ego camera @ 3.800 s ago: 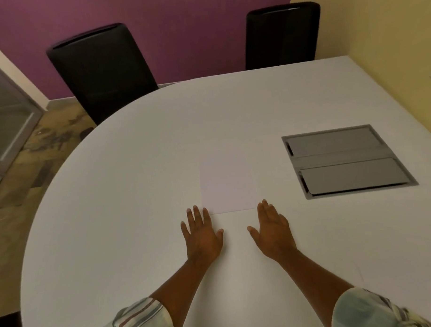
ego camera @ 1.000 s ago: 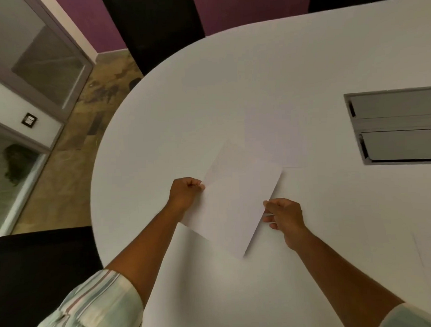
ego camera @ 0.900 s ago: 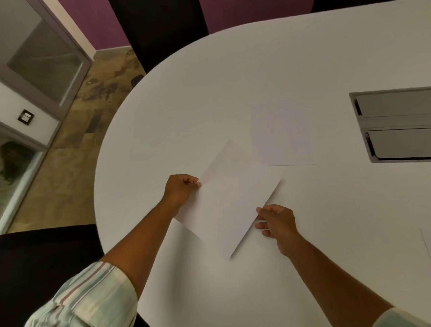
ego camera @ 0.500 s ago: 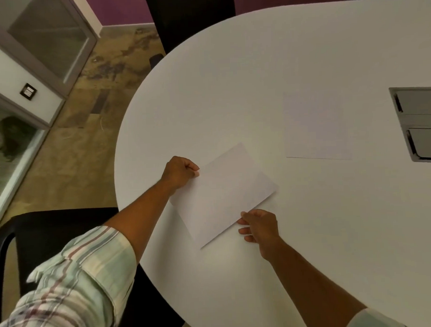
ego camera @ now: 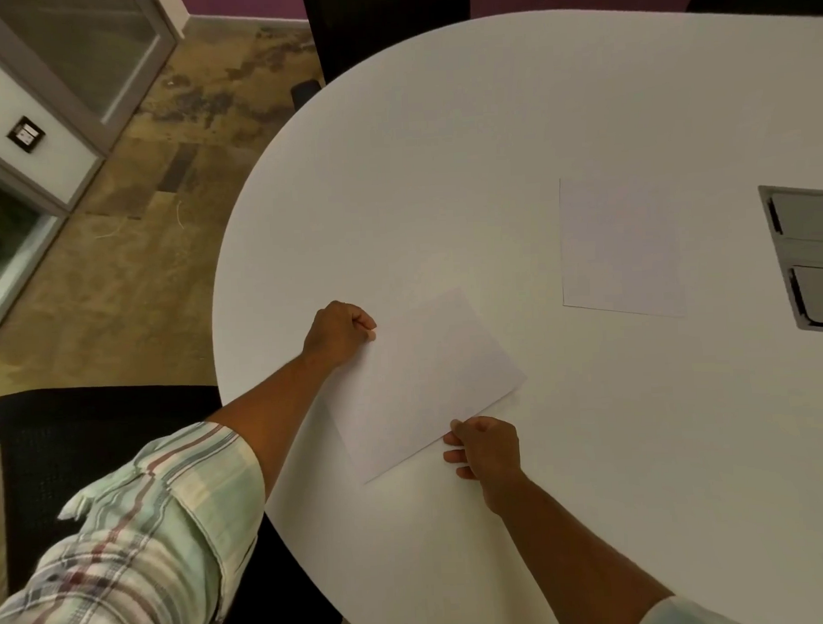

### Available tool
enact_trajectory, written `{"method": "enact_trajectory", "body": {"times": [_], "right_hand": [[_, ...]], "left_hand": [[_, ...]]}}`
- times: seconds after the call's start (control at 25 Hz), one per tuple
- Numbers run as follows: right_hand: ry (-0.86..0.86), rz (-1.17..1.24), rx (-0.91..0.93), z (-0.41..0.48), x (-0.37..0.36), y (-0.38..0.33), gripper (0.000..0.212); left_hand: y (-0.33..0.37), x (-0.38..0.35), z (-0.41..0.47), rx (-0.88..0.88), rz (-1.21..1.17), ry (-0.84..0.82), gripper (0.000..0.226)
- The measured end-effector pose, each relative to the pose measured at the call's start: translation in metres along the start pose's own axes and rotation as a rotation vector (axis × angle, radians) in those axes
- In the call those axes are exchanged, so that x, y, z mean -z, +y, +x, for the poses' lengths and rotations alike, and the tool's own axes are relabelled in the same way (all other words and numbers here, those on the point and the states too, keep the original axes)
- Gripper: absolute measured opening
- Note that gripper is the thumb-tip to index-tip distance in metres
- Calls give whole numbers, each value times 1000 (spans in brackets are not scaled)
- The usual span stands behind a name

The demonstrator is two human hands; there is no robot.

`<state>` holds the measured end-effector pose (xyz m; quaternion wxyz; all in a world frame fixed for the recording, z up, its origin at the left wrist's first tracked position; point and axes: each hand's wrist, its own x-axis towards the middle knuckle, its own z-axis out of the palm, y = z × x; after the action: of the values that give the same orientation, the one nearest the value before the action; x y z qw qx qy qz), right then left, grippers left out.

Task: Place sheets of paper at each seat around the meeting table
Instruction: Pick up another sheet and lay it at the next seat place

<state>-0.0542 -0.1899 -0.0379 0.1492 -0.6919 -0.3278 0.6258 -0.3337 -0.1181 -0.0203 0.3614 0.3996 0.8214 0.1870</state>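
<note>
A white sheet of paper (ego camera: 426, 381) lies turned at an angle on the rounded end of the white meeting table (ego camera: 441, 147). My left hand (ego camera: 338, 330) pinches its far left edge. My right hand (ego camera: 484, 449) pinches its near right edge. Further right on the table a stack of white paper (ego camera: 619, 246) lies flat and square. A black chair (ego camera: 78, 454) stands at the table's near left edge, below my left sleeve.
A grey cable hatch (ego camera: 804, 256) is set into the table at the right edge of view. Another black chair (ego camera: 381, 23) stands at the far side. A glass partition (ego camera: 79, 62) and brown floor (ego camera: 132, 256) are to the left.
Both hands took a sheet from the stack and carried it left toward the table's rounded end, turning it. It now sits lower, near the table surface by the near left chair.
</note>
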Motion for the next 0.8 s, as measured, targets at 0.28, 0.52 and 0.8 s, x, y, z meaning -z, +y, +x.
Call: {"method": "enact_trajectory", "body": {"times": [0.28, 0.52, 0.8], "right_hand": [[23, 13, 12, 2, -1, 5, 21], [263, -262, 250, -2, 18, 3, 29], [1, -1240, 730, 10, 10, 6, 82]], "left_hand": [[-13, -16, -10, -15, -58, 85, 17], [-19, -23, -36, -142, 201, 183, 38], [-44, -63, -75, -151, 599, -104, 116]]}}
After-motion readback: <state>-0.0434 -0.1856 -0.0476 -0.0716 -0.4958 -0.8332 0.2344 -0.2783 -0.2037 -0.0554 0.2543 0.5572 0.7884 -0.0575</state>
